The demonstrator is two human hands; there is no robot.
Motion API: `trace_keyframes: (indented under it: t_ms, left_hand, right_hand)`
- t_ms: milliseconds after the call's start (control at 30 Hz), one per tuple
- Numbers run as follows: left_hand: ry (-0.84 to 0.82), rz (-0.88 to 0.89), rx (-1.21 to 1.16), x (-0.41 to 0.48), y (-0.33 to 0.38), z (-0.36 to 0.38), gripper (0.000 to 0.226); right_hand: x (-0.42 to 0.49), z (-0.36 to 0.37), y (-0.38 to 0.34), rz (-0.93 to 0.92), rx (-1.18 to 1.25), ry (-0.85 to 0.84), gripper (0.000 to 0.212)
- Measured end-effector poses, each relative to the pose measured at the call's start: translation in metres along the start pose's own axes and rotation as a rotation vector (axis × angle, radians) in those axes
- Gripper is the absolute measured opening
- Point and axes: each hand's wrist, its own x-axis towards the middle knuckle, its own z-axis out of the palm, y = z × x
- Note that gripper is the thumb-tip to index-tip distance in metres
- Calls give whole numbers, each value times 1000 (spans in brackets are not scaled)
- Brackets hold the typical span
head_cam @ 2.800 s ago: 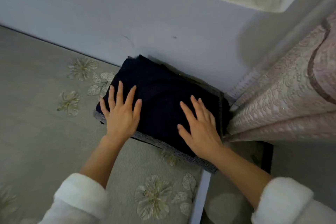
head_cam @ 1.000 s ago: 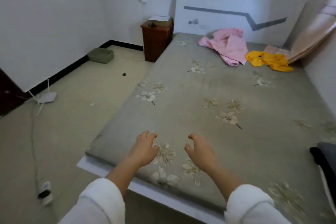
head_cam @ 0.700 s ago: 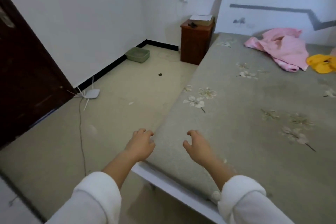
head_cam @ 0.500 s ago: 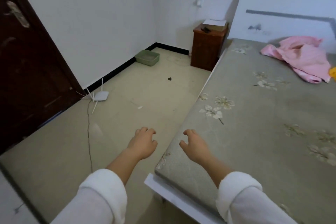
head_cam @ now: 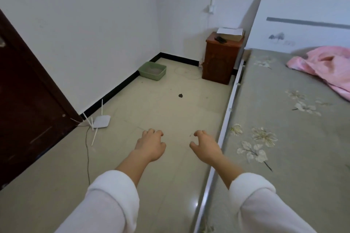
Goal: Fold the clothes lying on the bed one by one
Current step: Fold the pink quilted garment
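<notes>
A crumpled pink garment lies at the far end of the bed, cut off by the right edge of the head view. The bed has a grey cover with pale flowers and fills the right side. My left hand and my right hand hang in the air over the floor, left of the bed's edge. Both have loosely curled fingers and hold nothing. The yellow garment and the folded dark pile are out of view.
A brown bedside cabinet stands by the headboard with a box and papers on top. A green tray sits against the wall. A white router with a cable lies near a dark door. The floor between is bare tile.
The view has swung left, from the folded dark pile to the bed and then the floor beside it. My hands left the pile and now hang empty over the floor.
</notes>
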Motion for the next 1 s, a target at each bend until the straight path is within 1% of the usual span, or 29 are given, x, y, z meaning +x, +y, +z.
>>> trace_keyframes:
  t_ms: [133, 300, 633, 800, 867, 1000]
  left_hand:
    - [-27, 31, 33, 66, -12, -29, 46]
    - [-35, 93, 66, 150, -10, -57, 47]
    - [-61, 406, 113, 338, 30, -113, 49]
    - [-130, 488, 82, 411, 69, -122, 49]
    - [-154, 533, 48, 443, 96, -121, 50]
    - [-180, 650, 4, 506, 166, -117, 49]
  right_hand:
    - [57, -14, -20, 32, -16, 1, 46]
    - [123, -33, -25, 108, 6, 58, 47]
    - [258, -93, -20, 355, 86, 185, 50]
    - [305, -120, -3, 448, 133, 251, 48]
    - [325, -134, 16, 509, 152, 279, 45]
    - [360, -171, 68, 627, 162, 342, 47]
